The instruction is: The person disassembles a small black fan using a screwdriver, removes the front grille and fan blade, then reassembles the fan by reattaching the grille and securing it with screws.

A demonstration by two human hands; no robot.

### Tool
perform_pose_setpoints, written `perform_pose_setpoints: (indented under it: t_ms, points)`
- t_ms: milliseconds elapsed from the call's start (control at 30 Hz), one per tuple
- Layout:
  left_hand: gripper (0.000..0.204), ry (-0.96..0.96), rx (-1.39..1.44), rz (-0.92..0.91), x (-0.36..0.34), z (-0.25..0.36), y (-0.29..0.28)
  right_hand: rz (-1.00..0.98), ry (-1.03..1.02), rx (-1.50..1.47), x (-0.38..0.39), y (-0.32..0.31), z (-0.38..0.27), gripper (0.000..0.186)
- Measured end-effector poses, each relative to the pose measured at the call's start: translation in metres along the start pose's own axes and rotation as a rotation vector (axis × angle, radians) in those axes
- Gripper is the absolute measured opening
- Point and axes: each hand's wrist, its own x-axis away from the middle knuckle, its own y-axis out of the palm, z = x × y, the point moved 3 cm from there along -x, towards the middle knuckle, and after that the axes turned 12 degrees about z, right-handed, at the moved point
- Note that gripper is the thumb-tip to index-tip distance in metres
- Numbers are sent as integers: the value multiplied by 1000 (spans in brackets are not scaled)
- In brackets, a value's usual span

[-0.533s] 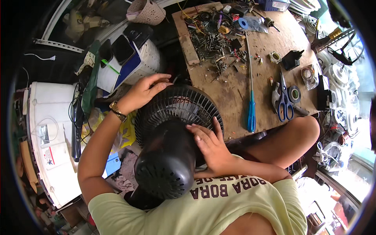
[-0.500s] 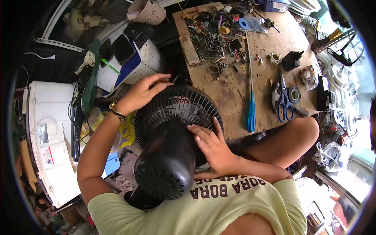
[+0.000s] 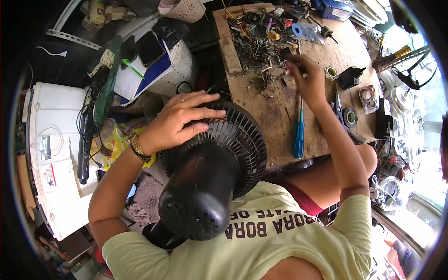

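filling the left of the frame, a white plastic appliance casing (image 3: 56, 154) stands on edge beside cluttered bags and cables. right of it, across the upper middle and right, lies a worn wooden workbench (image 3: 280, 112), strewn with parts. at the centre of the frame a black electric fan (image 3: 210, 172) rests against the person's lap and chest, its domed motor housing toward the lower middle and its ribbed rear grille toward the bench. a pale yellow-green t-shirt (image 3: 261, 247) fills the bottom of the frame.

the left hand (image 3: 179, 119) lies open and flat on the upper left rim of the grille, fingers spread, holding nothing, with a gold wristwatch (image 3: 137, 147) on the wrist. the right hand (image 3: 305, 77) is raised over the bench in the upper right, well apart from the fan, its fingers curled loosely near a heap of dark screws and metal scraps (image 3: 256, 46); i cannot tell whether it pinches anything.

a blue-handled screwdriver (image 3: 299, 135) lies on the bench just below that hand, pointing up the frame. scissors (image 3: 343, 116) sit right of the forearm, with a roll of dark tape (image 3: 350, 116) just beside them. a small black part (image 3: 350, 77) rests near the bench's right edge. a blue-and-white notebook (image 3: 144, 74) with dark phones on it lies in the upper left.
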Motion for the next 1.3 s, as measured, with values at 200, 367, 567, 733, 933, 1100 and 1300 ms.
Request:
perform_pose_setpoints:
  t_ms: [200,367,567,733,933,1100,1300]
  points:
    - [33,-150,-27,146,-1,1,14,-80,-24,407,-64,60,48,17]
    - [30,-121,-74,201,4,-2,16,-53,-116,419,-70,79,49,13]
    - [27,-103,-55,227,-5,-7,19,-61,-422,361,-67,87,42,14]
    - [25,-79,-33,252,-12,-7,20,23,-582,539,-38,101,23,17]
    - [25,-43,-20,293,-16,-4,18,-7,-758,718,-32,111,17,11]
    - [24,-61,42,307,-13,-4,20,7,-767,754,-30,112,16,13]
    - [24,-41,-6,298,-14,-7,22,99,-788,743,-31,111,15,14]
